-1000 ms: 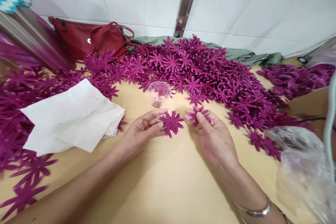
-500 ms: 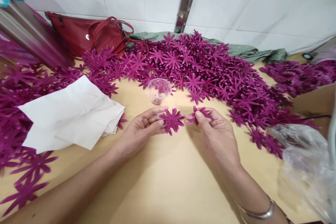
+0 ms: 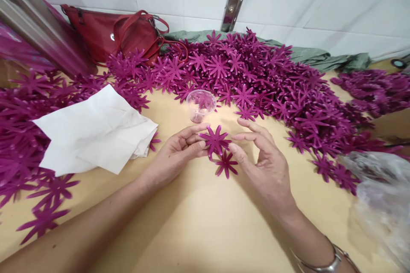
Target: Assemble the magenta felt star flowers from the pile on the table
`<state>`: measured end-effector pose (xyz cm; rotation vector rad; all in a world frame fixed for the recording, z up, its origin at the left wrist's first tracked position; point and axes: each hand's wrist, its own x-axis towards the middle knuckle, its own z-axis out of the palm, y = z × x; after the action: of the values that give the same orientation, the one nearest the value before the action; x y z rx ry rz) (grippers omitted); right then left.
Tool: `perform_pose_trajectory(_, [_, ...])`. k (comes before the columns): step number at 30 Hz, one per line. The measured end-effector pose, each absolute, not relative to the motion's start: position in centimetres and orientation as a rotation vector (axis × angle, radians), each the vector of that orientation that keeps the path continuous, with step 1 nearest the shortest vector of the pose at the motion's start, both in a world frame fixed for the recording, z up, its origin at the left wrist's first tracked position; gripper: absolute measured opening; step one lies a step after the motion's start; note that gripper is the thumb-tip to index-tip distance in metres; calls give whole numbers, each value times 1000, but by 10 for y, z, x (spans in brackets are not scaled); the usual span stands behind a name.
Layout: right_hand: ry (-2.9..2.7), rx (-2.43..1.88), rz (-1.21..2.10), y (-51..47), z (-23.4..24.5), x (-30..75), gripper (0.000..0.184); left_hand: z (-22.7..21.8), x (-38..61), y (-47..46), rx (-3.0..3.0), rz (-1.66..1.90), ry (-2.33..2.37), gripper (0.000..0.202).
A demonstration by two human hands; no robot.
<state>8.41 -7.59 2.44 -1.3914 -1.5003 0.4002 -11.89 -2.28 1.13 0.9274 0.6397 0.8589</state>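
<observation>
My left hand [image 3: 181, 149] pinches a purple flower-shaped petal piece [image 3: 215, 140] by its left side, between thumb and fingers. Close by on the right, my right hand [image 3: 262, 153] is open, thumb and fingers apart with nothing between them. Its fingertips are near the held piece's right edge. A second purple petal piece [image 3: 226, 164] shows just below the held one; whether the two touch I cannot tell. Behind my left fingers stands a small clear plastic cup [image 3: 201, 104] with a little purplish residue inside.
A large heap of purple petal pieces [image 3: 256, 68] curves across the table's back. White paper sheets [image 3: 96, 136] lie on pieces at left. A red handbag [image 3: 96, 36] leans by the tiled wall. Clear plastic bags [image 3: 381, 196] sit at right.
My right hand has let go of its petal piece and opened. A loose petal piece now shows below the one in my left hand. The view has shifted slightly.
</observation>
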Motion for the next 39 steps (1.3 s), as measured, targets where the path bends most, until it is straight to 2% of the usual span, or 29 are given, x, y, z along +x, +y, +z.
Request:
perform_pose_trajectory(5, [-1612, -1368, 278, -75, 22, 83, 24, 14, -121, -24, 986, 822, 573, 42])
perform_pose_trajectory(12, [-1666, -1376, 226, -76, 20, 80, 6, 23, -119, -27, 1065, 715, 523, 41])
perform_pose_trajectory(18, [-1683, -1340, 270, -77, 20, 78, 10, 21, -116, -26, 1073, 715, 538, 38])
perform_pose_trajectory(21, [-1588, -1325, 416, -77, 21, 76, 9, 16, -117, -25, 1067, 728, 532, 40])
perform_pose_trajectory(24, [-1256, -1289, 650, -75, 20, 77, 7, 11, -117, -24, 1045, 754, 528, 40])
perform_pose_trajectory(28, [-837, -1204, 840, -65, 14, 88, 16, 7, -118, -22, 1003, 802, 554, 38])
perform_pose_trajectory(31, [-753, -1140, 915, -59, 11, 94, 23, 7, -119, -22, 965, 836, 574, 38])
perform_pose_trajectory(34, [-675, -1080, 967, -56, 14, 92, 21, 8, -119, -22, 914, 861, 593, 38])
perform_pose_trajectory(37, [-591, -1023, 1030, -56, 18, 86, 33, 7, -119, -22, 871, 884, 607, 38])
perform_pose_trajectory(39, [-629, -1031, 1034, -57, 19, 85, 32, 6, -119, -22, 864, 884, 613, 39])
